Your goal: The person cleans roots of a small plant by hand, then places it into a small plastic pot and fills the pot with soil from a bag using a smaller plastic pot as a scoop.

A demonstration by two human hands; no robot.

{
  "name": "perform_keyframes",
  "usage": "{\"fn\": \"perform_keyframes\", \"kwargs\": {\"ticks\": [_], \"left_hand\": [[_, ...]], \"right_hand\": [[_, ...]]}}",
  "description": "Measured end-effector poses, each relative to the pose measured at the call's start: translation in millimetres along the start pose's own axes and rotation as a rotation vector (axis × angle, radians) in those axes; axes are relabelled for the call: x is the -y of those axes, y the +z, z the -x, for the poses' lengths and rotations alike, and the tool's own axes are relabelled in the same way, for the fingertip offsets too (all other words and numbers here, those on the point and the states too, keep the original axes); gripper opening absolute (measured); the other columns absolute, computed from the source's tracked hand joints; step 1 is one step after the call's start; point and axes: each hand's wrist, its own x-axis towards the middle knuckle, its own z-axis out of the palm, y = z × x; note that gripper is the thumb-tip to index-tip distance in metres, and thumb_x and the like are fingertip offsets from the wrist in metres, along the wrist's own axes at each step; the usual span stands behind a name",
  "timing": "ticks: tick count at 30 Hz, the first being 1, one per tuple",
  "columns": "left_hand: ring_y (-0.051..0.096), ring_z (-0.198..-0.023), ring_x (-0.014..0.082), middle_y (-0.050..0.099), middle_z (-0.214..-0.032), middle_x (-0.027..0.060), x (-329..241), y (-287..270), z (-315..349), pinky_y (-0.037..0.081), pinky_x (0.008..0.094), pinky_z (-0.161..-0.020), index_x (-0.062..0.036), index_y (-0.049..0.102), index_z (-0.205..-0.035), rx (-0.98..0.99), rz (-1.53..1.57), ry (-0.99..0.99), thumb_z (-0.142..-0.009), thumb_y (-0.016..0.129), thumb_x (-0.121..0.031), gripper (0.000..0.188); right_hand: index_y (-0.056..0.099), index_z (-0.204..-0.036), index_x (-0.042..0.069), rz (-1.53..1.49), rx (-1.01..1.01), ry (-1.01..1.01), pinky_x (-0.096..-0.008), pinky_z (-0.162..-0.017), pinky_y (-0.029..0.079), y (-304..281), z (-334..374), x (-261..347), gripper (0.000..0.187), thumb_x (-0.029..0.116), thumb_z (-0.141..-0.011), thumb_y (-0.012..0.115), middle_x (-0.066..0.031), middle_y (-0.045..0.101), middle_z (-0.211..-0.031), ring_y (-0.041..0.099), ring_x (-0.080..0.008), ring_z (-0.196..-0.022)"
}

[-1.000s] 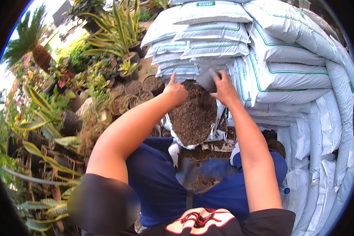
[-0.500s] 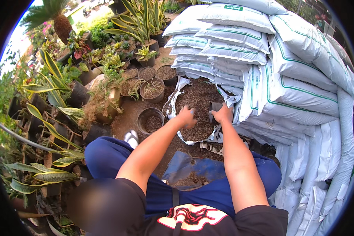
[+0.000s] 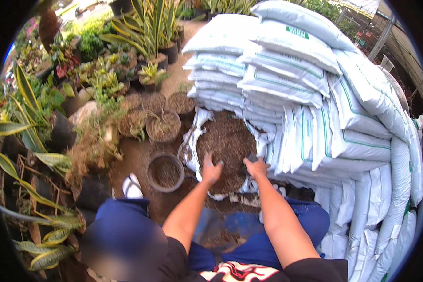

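Observation:
Dark loose soil mix [image 3: 228, 141] fills an opened white sack [image 3: 203, 118] whose torn rim is folded down around it. At the near left part of the soil, my left hand [image 3: 211, 171] is open, its thumb apart from the fingers and nothing in its grasp. My right hand [image 3: 257, 168] is closed around a small dark grey cup-like scoop [image 3: 251, 158] at the soil's near right side. Most of the scoop is hidden by the fingers.
Stacked white sacks [image 3: 286, 80] rise at the right and behind. Left of the soil stand a black pot [image 3: 165, 172] and several soil-filled pots [image 3: 163, 126]. Variegated snake plants [image 3: 28, 103] line the left. A blue sheet [image 3: 237, 228] lies before my knees.
My left hand has opened up and lies nearer the soil's left edge. My right hand, still holding the scoop, has come to the near right side. The view has shifted.

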Motion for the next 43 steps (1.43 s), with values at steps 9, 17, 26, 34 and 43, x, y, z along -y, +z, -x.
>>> {"fn": "perform_keyframes", "kwargs": {"ticks": [9, 17, 26, 34, 43], "left_hand": [[0.018, -0.159, 0.0408, 0.023, -0.17, 0.0249, -52.2, 32.3, -13.5, 0.021, 0.0479, -0.128, -0.0055, 0.031, -0.163, 0.161, 0.202, -0.276, -0.102, 0.058, -0.048, 0.079], [0.022, -0.159, 0.0356, 0.036, -0.166, 0.0203, -28.0, 21.9, -26.9, 0.017, 0.0408, -0.128, -0.0066, 0.047, -0.156, 0.284, 0.107, -0.075, -0.108, 0.046, -0.046, 0.062], [0.053, -0.138, 0.0419, 0.059, -0.146, 0.0241, -26.1, -59.4, -17.1, 0.041, 0.0459, -0.115, -0.0088, 0.064, -0.139, 0.005, -0.125, 0.072, -0.102, 0.056, -0.038, 0.048], [0.048, -0.139, 0.0415, 0.057, -0.144, 0.0212, -54.9, -136.9, 34.9, 0.04, 0.0512, -0.113, -0.019, 0.074, -0.124, -0.245, -0.28, -0.184, -0.095, 0.067, -0.03, 0.031], [0.016, -0.156, 0.0437, 0.022, -0.168, 0.0167, 36.3, -184.4, 89.1, 0.017, 0.0519, -0.128, -0.016, 0.055, -0.141, -0.57, -0.404, -0.448, -0.095, 0.072, -0.026, 0.05]], "right_hand": [[0.042, -0.156, 0.006, -0.438, 0.33, 0.169, -0.0408, -0.083, 0.066, -0.8, -37.0, 27.4, 0.088, 0.038, -0.081, 0.075, -0.024, 0.03, -0.16, 0.048, -0.0375, -0.138], [0.06, -0.125, 0.004, -0.95, 0.509, 0.247, -0.0521, -0.094, 0.061, 17.2, -28.1, 47.7, 0.05, 0.018, -0.08, 0.076, -0.0157, 0.059, -0.124, 0.063, -0.0348, -0.112], [0.062, -0.119, 0.008, -1.472, 0.547, 0.256, -0.045, -0.075, 0.064, 9.9, -28.0, 72.9, 0.042, 0.025, -0.083, 0.073, -0.0126, 0.058, -0.118, 0.062, -0.0311, -0.106], [0.065, -0.11, 0.016, -1.572, 0.468, 0.095, -0.0376, -0.072, 0.06, -10.9, 2.9, 127.2, 0.029, 0.028, -0.085, 0.075, -0.0043, 0.067, -0.106, 0.065, -0.0244, -0.097], [0.044, -0.142, 0.016, -1.217, 0.71, -0.23, -0.0443, -0.073, 0.058, 19.6, 90.4, 174.1, 0.073, 0.027, -0.08, 0.08, -0.0076, 0.06, -0.125, 0.064, -0.0264, -0.104]]}}
